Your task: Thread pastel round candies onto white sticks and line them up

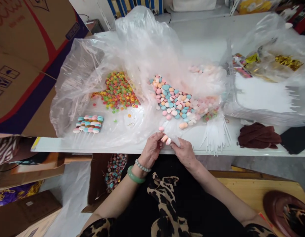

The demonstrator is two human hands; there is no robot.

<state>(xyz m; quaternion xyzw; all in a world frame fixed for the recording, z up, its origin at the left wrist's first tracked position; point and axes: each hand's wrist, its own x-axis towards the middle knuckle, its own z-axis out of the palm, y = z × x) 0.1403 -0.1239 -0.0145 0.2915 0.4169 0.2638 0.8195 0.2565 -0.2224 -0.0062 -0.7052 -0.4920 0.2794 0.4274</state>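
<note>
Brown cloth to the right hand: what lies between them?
In the head view, a fanned bundle of white sticks lies between the brown cloth and the right hand.

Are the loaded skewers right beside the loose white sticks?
No, the skewers lie left of the left hand, while the white sticks lie right of the right hand.

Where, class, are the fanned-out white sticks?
In the head view, right of centre, the sticks lie by the front edge of the table, between the right hand and the brown cloth.
</note>
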